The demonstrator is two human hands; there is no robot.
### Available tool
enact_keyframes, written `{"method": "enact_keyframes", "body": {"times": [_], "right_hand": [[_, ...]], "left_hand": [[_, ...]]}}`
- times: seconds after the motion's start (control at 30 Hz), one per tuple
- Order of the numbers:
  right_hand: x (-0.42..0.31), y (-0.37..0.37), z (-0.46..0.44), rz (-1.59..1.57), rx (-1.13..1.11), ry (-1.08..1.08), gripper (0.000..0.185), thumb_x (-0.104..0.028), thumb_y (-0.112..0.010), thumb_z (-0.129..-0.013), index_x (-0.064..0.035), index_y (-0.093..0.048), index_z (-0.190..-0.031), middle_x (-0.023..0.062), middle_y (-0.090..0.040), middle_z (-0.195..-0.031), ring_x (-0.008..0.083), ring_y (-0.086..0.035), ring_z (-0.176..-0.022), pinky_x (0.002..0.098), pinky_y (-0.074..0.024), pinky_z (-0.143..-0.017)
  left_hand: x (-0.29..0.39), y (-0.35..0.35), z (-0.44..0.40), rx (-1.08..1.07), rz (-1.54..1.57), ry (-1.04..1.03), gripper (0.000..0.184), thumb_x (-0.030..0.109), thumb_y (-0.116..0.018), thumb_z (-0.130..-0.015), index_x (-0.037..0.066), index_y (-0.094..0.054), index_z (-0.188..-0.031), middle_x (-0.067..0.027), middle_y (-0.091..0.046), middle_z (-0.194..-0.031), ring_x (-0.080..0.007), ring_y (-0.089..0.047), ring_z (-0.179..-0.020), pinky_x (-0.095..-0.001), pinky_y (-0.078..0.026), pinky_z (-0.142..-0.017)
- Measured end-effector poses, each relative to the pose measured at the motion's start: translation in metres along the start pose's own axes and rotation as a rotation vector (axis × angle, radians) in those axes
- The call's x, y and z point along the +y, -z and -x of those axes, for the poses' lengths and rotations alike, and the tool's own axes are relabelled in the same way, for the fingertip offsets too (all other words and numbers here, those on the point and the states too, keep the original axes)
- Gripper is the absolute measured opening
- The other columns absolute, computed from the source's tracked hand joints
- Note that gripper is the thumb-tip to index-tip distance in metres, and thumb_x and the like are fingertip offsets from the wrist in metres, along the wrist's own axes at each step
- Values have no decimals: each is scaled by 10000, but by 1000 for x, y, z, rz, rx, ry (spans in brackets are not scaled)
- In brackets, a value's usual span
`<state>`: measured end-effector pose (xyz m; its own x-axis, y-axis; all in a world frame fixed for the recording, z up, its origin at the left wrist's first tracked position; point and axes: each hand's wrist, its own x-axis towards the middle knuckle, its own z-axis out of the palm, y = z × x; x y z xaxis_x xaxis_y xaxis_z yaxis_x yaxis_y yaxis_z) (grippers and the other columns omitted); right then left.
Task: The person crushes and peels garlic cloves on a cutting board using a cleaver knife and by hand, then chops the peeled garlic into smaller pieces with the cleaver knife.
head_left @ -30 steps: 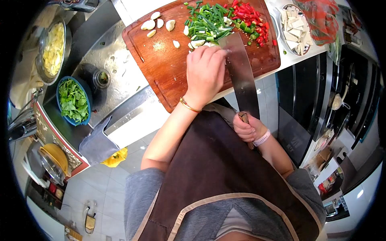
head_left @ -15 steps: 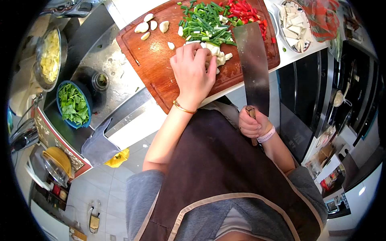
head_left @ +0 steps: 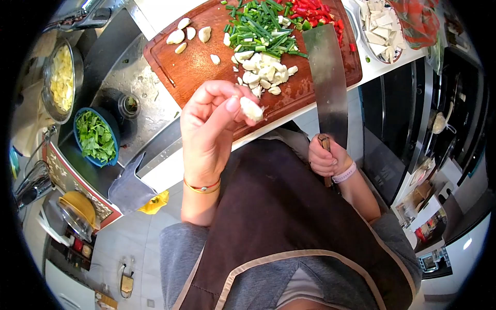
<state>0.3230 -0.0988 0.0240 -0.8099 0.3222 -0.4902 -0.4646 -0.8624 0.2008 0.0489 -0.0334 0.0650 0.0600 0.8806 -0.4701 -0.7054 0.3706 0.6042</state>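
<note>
Pinched between the thumb and fingers of my left hand (head_left: 214, 121) is a crushed garlic clove (head_left: 251, 109), lifted near the front edge of the wooden cutting board (head_left: 194, 77). My right hand (head_left: 329, 157) grips the handle of a cleaver (head_left: 330, 82), whose broad blade points away from me across the board's right part. A pile of crushed garlic (head_left: 266, 72) lies just beyond my left hand. Behind it are cut green onions (head_left: 261, 31) and chopped red chilies (head_left: 315, 13). Several whole garlic cloves (head_left: 205, 34) are scattered at the board's left.
Left of the board is a sink (head_left: 129, 72) with a blue bowl of greens (head_left: 96, 135) and a metal bowl of pale yellow pieces (head_left: 62, 77). A plate of white slices (head_left: 382, 31) stands at the right, beside a red plastic bag (head_left: 417, 23). A grey cloth (head_left: 126, 186) hangs over the counter edge.
My left hand has risen from the garlic pile and come back toward me, turning over with a crushed clove in its fingers. The garlic pile is now uncovered. My right hand and the cleaver barely moved.
</note>
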Motion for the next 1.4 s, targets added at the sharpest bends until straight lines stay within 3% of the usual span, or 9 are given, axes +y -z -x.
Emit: {"method": "enact_keyframes", "body": {"times": [0.4, 0.47, 0.5, 0.6, 0.7, 0.83, 0.87, 1.13, 1.4], "right_hand": [[5, -5, -6, 107, -17, 12, 462, -356, -393, -995, -114, -393, -601, -34, -364, -436, 61, -331, -326, 212, -305, -298], [10, -28, -12, 334, 217, 294, 428, -389, -557, -930, -119, -397, -639, -42, -368, -495, 47, -349, -362, 207, -301, -319], [9, -32, -12, 353, 210, 336, 341, -279, -623, -907, -115, -410, -697, -39, -379, -551, 51, -382, -415, 211, -328, -370], [9, -52, -16, 453, 403, 432, 284, -226, -607, -914, -117, -422, -728, -36, -384, -564, 60, -394, -428, 219, -336, -389], [12, -50, -17, 475, 465, 502, 236, -173, -602, -902, -112, -430, -752, -33, -390, -571, 62, -393, -428, 223, -337, -396], [12, -50, -16, 471, 529, 536, 227, -157, -607, -891, -109, -439, -746, -31, -396, -569, 61, -390, -425, 224, -335, -393], [12, -51, -15, 462, 543, 532, 232, -160, -608, -890, -108, -440, -739, -31, -397, -568, 60, -391, -425, 224, -334, -392], [13, -49, -15, 527, 562, 507, 255, -156, -612, -889, -104, -435, -713, -28, -395, -549, 71, -386, -416, 229, -331, -386], [18, -41, -12, 699, 563, 507, 253, -193, -582, -923, -79, -463, -731, -6, -432, -539, 79, -406, -423, 234, -334, -394]], "left_hand": [[1, 7, 5, -461, 792, 221, 188, 97, -567, -909, 24, -472, -1054, -145, -581, -857, -163, -515, -599, -232, -440, -442], [2, 8, 6, -441, 821, 258, 199, 93, -570, -904, 27, -467, -1060, -139, -579, -856, -158, -506, -591, -234, -448, -441], [2, 8, 7, -443, 819, 257, 199, 93, -570, -904, 27, -467, -1060, -139, -579, -856, -158, -506, -591, -234, -448, -441], [0, 7, 7, -375, 769, 226, 173, 63, -566, -899, 14, -489, -1045, -137, -595, -869, -165, -558, -645, -238, -494, -498], [-22, 16, -13, 53, -143, -20, 110, -33, -589, -864, -3, -560, -966, -109, -637, -897, -153, -632, -759, -240, -537, -635], [-53, 22, -33, 83, -892, -302, 160, -23, -612, -849, -8, -620, -1009, -92, -659, -964, -160, -652, -840, -271, -530, -749], [-54, 23, -42, 45, -1197, -703, 193, 0, -632, -809, 37, -622, -998, -104, -633, -972, -254, -644, -871, -314, -519, -724], [-15, 49, -94, 454, -1527, -961, 166, 114, -699, -776, 62, -630, -918, -98, -576, -871, -288, -596, -778, -362, -486, -649], [-19, 49, -49, 431, -1631, -830, 154, 155, -682, -800, 79, -621, -920, -91, -579, -870, -287, -585, -797, -376, -479, -661]]}}
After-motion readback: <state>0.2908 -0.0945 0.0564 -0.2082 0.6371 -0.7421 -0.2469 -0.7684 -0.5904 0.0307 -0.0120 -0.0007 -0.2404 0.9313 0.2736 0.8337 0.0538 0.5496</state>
